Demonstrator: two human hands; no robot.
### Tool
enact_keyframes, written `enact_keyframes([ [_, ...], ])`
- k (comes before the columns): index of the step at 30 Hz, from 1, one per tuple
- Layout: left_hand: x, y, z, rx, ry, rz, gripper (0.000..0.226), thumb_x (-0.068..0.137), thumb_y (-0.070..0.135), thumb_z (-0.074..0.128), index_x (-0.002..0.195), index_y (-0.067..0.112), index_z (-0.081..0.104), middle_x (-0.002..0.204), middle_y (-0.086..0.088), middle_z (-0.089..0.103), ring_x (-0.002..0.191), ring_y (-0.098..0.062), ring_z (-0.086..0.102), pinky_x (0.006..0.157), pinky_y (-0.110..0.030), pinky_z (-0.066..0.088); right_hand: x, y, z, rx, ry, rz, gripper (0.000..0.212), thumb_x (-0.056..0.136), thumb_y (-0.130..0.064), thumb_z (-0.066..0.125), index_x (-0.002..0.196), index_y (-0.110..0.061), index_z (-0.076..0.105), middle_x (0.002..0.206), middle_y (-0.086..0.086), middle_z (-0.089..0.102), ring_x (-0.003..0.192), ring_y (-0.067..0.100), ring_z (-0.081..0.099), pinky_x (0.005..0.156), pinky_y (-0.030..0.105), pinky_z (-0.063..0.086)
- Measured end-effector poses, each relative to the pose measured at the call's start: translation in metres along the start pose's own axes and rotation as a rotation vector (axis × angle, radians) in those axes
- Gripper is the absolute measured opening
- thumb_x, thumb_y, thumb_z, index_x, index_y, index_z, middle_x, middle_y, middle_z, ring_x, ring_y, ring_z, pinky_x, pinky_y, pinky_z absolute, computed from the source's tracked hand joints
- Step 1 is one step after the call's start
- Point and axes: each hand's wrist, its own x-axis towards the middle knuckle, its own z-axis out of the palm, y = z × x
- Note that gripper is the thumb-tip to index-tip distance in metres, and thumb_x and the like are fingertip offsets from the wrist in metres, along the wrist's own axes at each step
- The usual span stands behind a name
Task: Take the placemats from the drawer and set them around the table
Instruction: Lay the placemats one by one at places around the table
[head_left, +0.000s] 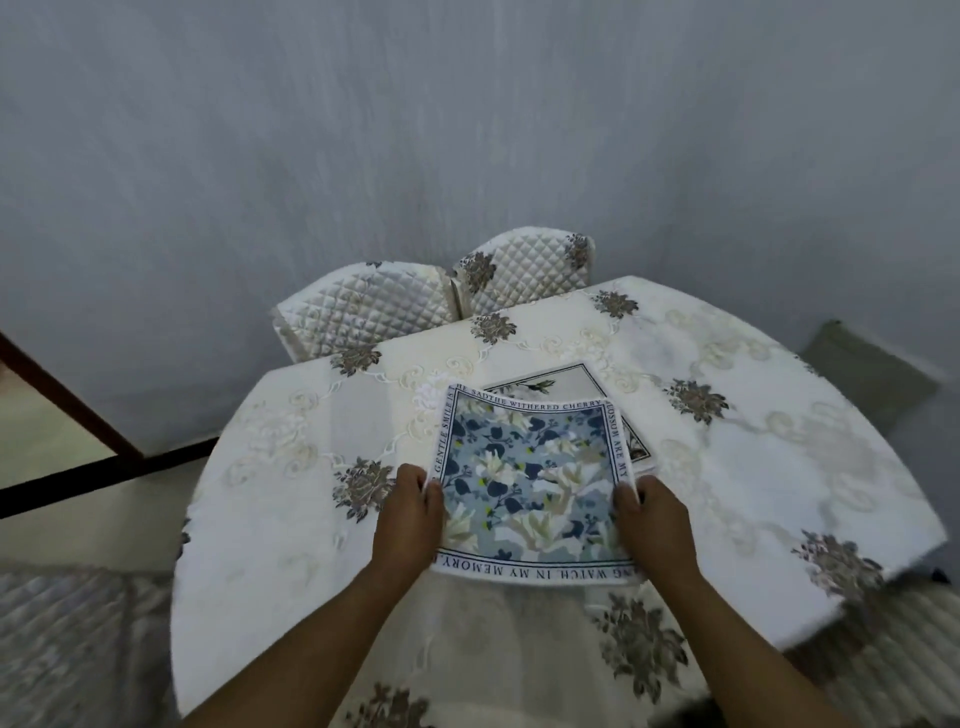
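Observation:
A square placemat (530, 478) with a blue floral print and a dark lettered border hangs just above the table (270, 519), held at its two side edges. My left hand (408, 514) pinches its left edge and my right hand (654, 525) pinches its right edge. Its far edge curls upward. Behind it, partly hidden, a pile of other placemats (571, 382) lies flat on the cream embroidered tablecloth near the table's middle.
Two chairs with quilted cream covers (363, 306) (524, 270) stand at the far side against a grey wall. A greenish chair seat (867, 374) shows at the right. A quilted cushion (62, 639) lies at the lower left, beside a dark floor strip.

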Motion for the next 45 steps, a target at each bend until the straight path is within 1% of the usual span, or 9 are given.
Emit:
enact_keyframes([
  [4,-0.031,-0.014,-0.056,-0.005,-0.037,0.078,0.015,0.099,0.026,0.046,0.089,0.015,0.045,0.074,-0.005,0.053,0.065,-0.021,0.053,0.057,-0.034,0.039,-0.080,-0.021,-0.004,0.013,0.049,0.018,0.038,0.096,-0.031,0.049,0.066,-0.012,0.036,0.058,0.006,0.042,0.052,0.022,0.043,0.050,0.033,0.028],
  [11,-0.096,-0.032,-0.132,0.004,-0.037,0.147,0.013,0.099,0.027,0.047,0.090,0.019,0.043,0.076,-0.001,0.058,0.066,-0.014,0.054,0.055,-0.028,0.037,-0.178,-0.050,-0.010,0.052,0.075,-0.028,0.039,0.095,-0.031,0.051,0.065,-0.015,0.033,0.057,0.006,0.042,0.053,0.023,0.045,0.050,0.033,0.027],
  [14,-0.130,-0.039,-0.158,0.034,-0.013,0.124,0.017,0.100,0.029,0.047,0.090,0.017,0.041,0.072,0.003,0.053,0.063,-0.015,0.051,0.053,-0.028,0.033,-0.209,-0.057,-0.009,0.053,0.065,-0.067,0.039,0.095,-0.032,0.051,0.065,-0.014,0.033,0.057,0.007,0.040,0.052,0.024,0.043,0.050,0.033,0.026],
  [21,-0.222,-0.069,-0.217,0.102,0.089,0.070,0.020,0.099,0.029,0.047,0.090,0.013,0.040,0.069,-0.002,0.051,0.061,-0.021,0.048,0.052,-0.034,0.027,-0.297,-0.075,0.000,0.085,-0.010,-0.130,0.038,0.095,-0.028,0.051,0.065,-0.014,0.033,0.057,0.005,0.037,0.050,0.020,0.036,0.048,0.033,0.022],
  [26,-0.260,-0.085,-0.266,0.110,0.154,0.050,0.022,0.099,0.033,0.046,0.093,0.012,0.045,0.079,-0.007,0.059,0.069,-0.024,0.055,0.059,-0.036,0.041,-0.350,-0.100,0.011,0.151,-0.067,-0.139,0.036,0.095,-0.030,0.051,0.068,-0.009,0.038,0.060,0.011,0.046,0.053,0.025,0.046,0.050,0.034,0.031],
  [31,-0.277,-0.113,-0.323,0.103,0.180,0.000,0.020,0.099,0.037,0.045,0.095,0.017,0.047,0.084,-0.002,0.061,0.071,-0.018,0.057,0.057,-0.032,0.040,-0.384,-0.146,0.031,0.159,-0.057,-0.203,0.038,0.095,-0.027,0.052,0.066,-0.007,0.038,0.059,0.011,0.045,0.054,0.022,0.044,0.049,0.030,0.028],
  [35,-0.278,-0.143,-0.373,0.081,0.197,-0.035,0.021,0.099,0.036,0.045,0.095,0.015,0.047,0.084,-0.002,0.060,0.070,-0.015,0.056,0.055,-0.028,0.038,-0.408,-0.189,0.058,0.175,-0.059,-0.238,0.038,0.095,-0.027,0.052,0.065,-0.010,0.036,0.059,0.010,0.043,0.054,0.023,0.041,0.049,0.032,0.027],
  [42,-0.243,-0.210,-0.451,0.045,0.169,-0.003,0.018,0.099,0.031,0.046,0.097,0.013,0.047,0.087,-0.003,0.063,0.072,-0.019,0.061,0.060,-0.034,0.047,-0.443,-0.259,0.133,0.157,-0.011,-0.203,0.036,0.094,-0.029,0.051,0.067,-0.008,0.041,0.062,0.011,0.050,0.058,0.025,0.049,0.051,0.034,0.031],
  [45,-0.214,-0.244,-0.485,0.043,0.113,0.054,0.018,0.098,0.032,0.046,0.096,0.014,0.046,0.088,-0.005,0.064,0.076,-0.023,0.062,0.065,-0.037,0.051,-0.460,-0.289,0.173,0.137,0.048,-0.150,0.036,0.095,-0.029,0.050,0.067,-0.009,0.040,0.063,0.013,0.049,0.056,0.026,0.046,0.050,0.034,0.028],
])
